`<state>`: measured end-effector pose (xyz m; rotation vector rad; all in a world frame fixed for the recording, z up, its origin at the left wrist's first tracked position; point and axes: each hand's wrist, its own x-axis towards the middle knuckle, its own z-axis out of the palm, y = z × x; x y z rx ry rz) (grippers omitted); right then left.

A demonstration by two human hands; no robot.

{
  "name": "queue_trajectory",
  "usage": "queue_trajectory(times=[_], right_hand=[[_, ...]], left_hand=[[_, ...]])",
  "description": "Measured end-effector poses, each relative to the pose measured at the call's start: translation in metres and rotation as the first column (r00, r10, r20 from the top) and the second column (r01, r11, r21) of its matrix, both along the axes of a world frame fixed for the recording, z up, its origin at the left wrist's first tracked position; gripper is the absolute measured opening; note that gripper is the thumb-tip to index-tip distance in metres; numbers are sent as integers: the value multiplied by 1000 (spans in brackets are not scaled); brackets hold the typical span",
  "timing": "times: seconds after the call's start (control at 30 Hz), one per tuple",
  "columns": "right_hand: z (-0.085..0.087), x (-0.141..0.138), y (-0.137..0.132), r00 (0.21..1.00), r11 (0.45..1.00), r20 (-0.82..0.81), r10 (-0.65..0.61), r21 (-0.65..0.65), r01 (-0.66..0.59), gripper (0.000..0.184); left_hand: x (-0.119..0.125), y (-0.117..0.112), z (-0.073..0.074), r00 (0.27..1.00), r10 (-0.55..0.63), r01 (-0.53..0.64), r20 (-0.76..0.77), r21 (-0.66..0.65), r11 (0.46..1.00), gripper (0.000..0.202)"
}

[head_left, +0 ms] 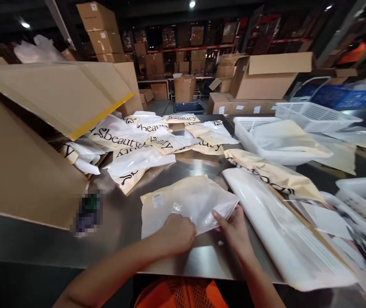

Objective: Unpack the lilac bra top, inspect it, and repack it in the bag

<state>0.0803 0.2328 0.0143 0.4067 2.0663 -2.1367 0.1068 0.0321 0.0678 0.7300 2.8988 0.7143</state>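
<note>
Both hands [176, 233] [234, 231] on the flat pouch [185, 201].

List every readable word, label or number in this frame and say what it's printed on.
"beauty": black script on the white and cream bags piled by the big open box.
Lettering on the cream bag at right: partly hidden, unreadable.
Small sticker on the bag under both hands: too small.
Labels on the stacked cartons: too blurred.

Bare steel table [176, 169] ahead (open lane); tipped carton [25, 171] blocks left, tray [279, 222] right.
</note>
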Motion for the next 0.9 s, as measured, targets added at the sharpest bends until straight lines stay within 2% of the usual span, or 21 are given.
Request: queue_trajectory(times=[0.1, 0.2, 0.3, 0.4, 0.47, 0.53, 0.6, 0.7, 0.77, 0.83, 0.9], right_hand=[[7, -5, 9, 999, 999, -37, 21, -46, -23, 115], [8, -9, 14, 997, 995, -77, 17, -98, -25, 116], [8, -13, 9, 996, 989, -80, 47, -139, -57, 115], [9, -14, 0, 989, 962, -96, 112, -237, -132, 112], [11, -15, -6, 982, 938, -133, 135, -301, -170, 110], [11, -17, -10, 976, 928, -165, 142, -321, -189, 108], [11, -19, -13, 971, 927, -178, 161, -309, -210, 108], [10, -22, -15, 964, 933, -182, 195, -269, -240, 112], [11, -24, -15, 959, 939, -185, 214, -233, -254, 113], [13, -25, -16, 954, 940, -183, 236, -207, -272, 114], [15, -25, -17, 957, 940, -158, 243, -205, -273, 118]], left_hand=[[-23, -10, 28, 991, -130, 130, 21, -4, 992, 29], [-34, -10, 46, 994, -90, 96, 57, -125, 987, 38], [-30, 5, 38, 994, -84, 104, 72, -371, 923, 50], [-19, 21, 19, 980, -149, 192, 129, -460, 867, 41], [-13, 26, 12, 976, -157, 209, 149, -455, 866, 36], [-10, 27, 11, 978, -137, 192, 158, -424, 885, 42], [-11, 27, 13, 981, -116, 165, 154, -364, 917, 45], [-18, 25, 15, 981, -119, 153, 155, -231, 961, 39], [-23, 24, 16, 987, -75, 100, 140, -180, 979, 44], [-25, 26, 17, 994, -23, 43, 106, -188, 981, 47], [-25, 29, 19, 995, -34, 53, 89, -211, 976, 42]])
